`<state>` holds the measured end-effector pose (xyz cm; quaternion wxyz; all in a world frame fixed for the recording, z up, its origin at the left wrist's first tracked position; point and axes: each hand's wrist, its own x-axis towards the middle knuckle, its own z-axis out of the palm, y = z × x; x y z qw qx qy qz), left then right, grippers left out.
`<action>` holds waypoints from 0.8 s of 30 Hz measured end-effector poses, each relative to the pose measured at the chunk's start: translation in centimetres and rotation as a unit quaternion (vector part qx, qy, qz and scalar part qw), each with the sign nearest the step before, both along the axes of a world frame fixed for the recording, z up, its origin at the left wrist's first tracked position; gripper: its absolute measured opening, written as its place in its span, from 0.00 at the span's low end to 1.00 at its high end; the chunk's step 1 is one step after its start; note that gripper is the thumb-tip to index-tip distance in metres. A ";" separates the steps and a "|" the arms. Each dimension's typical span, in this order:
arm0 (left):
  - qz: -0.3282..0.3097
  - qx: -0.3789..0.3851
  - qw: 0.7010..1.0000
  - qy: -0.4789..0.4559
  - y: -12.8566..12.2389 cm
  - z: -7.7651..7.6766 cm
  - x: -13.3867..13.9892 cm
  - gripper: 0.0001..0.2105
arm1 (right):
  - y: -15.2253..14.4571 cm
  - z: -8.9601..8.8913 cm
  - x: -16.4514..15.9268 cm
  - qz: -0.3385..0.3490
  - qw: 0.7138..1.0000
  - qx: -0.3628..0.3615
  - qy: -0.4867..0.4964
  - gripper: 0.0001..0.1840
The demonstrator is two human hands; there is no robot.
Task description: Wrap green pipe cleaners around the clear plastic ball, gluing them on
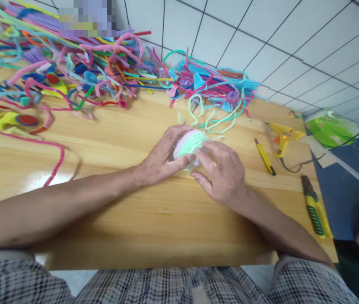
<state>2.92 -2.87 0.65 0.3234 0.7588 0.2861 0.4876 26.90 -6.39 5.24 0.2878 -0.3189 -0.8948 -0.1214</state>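
Note:
A rounded piece wound with mint green and pale pink fuzzy pipe cleaner (189,143) is held a little above the middle of the wooden table. My left hand (163,155) wraps round it from the left, thumb along its near side. From the right, my right hand (222,169) rests its fingertips on the green strands, the thumb standing apart below. The underside of the piece is hidden by my fingers. Just beyond it lie loose mint green pipe cleaners (212,122), some curled.
A tangled heap of coloured pipe cleaners (81,71) spreads over the back left, with a second pile (211,84) against the tiled wall. To the right lie a yellow glue gun (282,137), a yellow craft knife (264,156) and a yellow-green handled tool (315,209).

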 end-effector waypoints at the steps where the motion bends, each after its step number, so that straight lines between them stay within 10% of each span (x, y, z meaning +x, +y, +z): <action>1: -0.001 -0.001 1.000 0.001 0.0 0.0 0.0 0.27 | 0.0 0.0 0.0 0.001 1.000 -0.004 0.004 0.30; 24: 0.004 -0.022 1.000 0.012 0.0 -0.1 -0.1 0.29 | 0.2 -0.2 0.1 0.019 1.000 -0.008 0.023 0.32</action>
